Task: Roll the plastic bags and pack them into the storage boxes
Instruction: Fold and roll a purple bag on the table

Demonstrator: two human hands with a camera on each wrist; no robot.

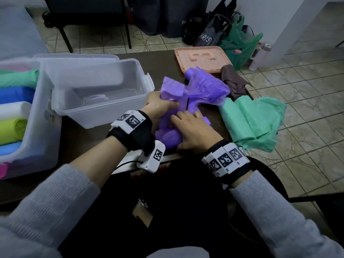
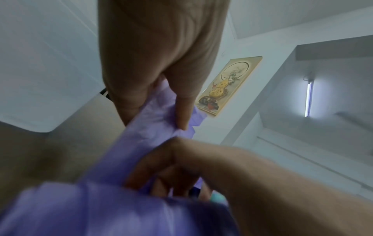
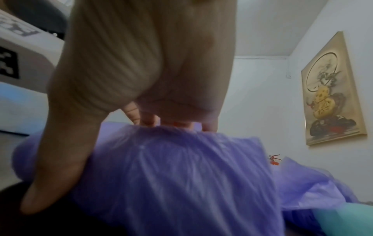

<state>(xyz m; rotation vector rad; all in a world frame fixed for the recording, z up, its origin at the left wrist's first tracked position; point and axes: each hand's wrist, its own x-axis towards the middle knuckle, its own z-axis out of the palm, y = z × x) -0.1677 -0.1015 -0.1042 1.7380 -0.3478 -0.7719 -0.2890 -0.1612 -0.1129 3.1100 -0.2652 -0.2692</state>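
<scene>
I see rolled bags [image 1: 15, 112] filling the far-left box [image 1: 37, 146]; the near box [image 1: 96, 107] looks almost bare. Left hand [image 1: 160, 107] and right hand [image 1: 193, 131] both clutch the purple bag [image 1: 204, 86], half-rolled. Green bag [image 1: 255, 120] waits at right.

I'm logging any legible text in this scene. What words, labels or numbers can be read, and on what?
"RIS)": partial white letters on the dark bag on the floor.
"O": start of a white word on the black bag; the rest is hidden.
Label on the storage box: too blurred.
Wrist bands: coded square markers; small letters unreadable.
</scene>
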